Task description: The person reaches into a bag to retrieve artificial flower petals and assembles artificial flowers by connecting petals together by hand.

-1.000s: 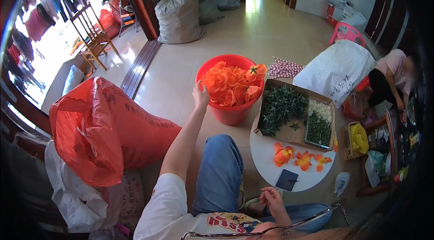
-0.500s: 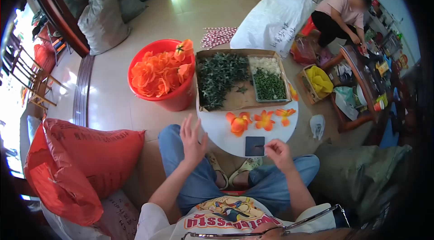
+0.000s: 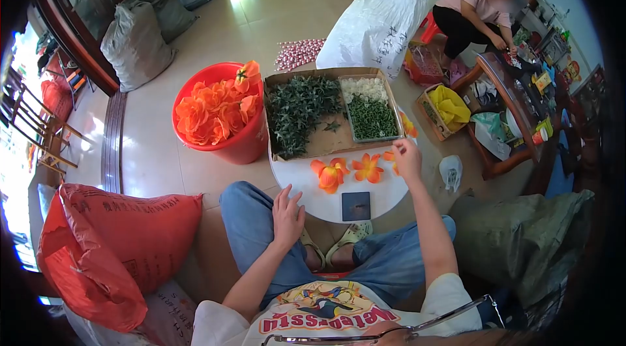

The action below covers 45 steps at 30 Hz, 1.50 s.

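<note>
My left hand [image 3: 287, 219] hovers by the near-left edge of the round white table [image 3: 313, 202], fingers apart and holding nothing. At the table's right side, my right hand [image 3: 409, 162] has its fingers pinched together; anything between them is too small to make out. It partly covers an orange artificial flower [image 3: 389, 157], close to the cardboard tray's [image 3: 326, 145] near-right corner. Two more orange flower heads, one fuller [image 3: 330, 175] and one flatter [image 3: 368, 168], lie in a row to its left. A dark square pad [image 3: 356, 206] with a small mark in its middle rests near the front edge.
The tray holds dark green leaf pieces [image 3: 300, 108] and a clear box of small green sprigs [image 3: 372, 118] and white bits. A red bucket [image 3: 254, 140] of orange flowers stands left. Sacks [image 3: 140, 235] flank my legs. Another person [image 3: 473, 3] sits at a wooden table.
My right hand has moved from beside the dark pad up and right to the flower near the tray corner. My left hand has lowered slightly. The view has shifted a little.
</note>
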Available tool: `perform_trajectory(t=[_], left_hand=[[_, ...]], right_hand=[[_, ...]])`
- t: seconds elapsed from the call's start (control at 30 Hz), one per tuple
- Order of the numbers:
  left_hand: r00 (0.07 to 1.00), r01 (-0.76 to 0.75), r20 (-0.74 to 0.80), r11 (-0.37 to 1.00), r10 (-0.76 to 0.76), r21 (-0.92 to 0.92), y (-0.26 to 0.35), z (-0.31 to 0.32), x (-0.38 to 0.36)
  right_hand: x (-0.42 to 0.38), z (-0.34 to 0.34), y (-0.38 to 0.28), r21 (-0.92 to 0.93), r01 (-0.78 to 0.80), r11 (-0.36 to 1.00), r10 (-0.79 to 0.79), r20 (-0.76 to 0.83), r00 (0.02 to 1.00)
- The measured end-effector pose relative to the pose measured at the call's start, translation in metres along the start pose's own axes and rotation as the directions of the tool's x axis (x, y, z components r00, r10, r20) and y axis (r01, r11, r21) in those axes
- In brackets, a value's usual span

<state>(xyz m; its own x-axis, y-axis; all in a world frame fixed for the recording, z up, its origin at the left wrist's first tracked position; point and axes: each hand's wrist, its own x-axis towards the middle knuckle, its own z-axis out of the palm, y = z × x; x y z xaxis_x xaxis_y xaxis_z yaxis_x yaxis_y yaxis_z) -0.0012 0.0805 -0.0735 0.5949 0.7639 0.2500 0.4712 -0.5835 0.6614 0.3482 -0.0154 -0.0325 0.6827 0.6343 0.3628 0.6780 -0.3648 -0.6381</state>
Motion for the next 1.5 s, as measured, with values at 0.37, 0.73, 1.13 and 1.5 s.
perform_trajectory(t=[0.37, 0.73, 1.13, 1.5], left_hand=[[0.999, 0.016, -0.030, 1.000, -0.017, -0.024, -0.002, 0.002, -0.001], [1.000, 0.021, -0.012, 0.999, -0.021, -0.030, -0.002, 0.002, 0.001], [1.000, 0.017, -0.012, 1.000, -0.017, -0.026, -0.003, 0.003, 0.000], [1.000, 0.015, 0.003, 1.000, -0.015, -0.019, -0.002, 0.003, 0.001]], right_hand=[[0.074, 0.052, 0.008, -0.259, 0.240, 0.935, -0.157, 0.304, 0.940], [0.080, 0.069, 0.002, -0.330, 0.147, 0.932, -0.067, 0.241, 0.968], [0.082, 0.074, 0.014, -0.340, 0.154, 0.928, -0.079, 0.223, 0.972], [0.084, 0.075, 0.011, -0.275, 0.103, 0.956, -0.017, 0.297, 0.955]])
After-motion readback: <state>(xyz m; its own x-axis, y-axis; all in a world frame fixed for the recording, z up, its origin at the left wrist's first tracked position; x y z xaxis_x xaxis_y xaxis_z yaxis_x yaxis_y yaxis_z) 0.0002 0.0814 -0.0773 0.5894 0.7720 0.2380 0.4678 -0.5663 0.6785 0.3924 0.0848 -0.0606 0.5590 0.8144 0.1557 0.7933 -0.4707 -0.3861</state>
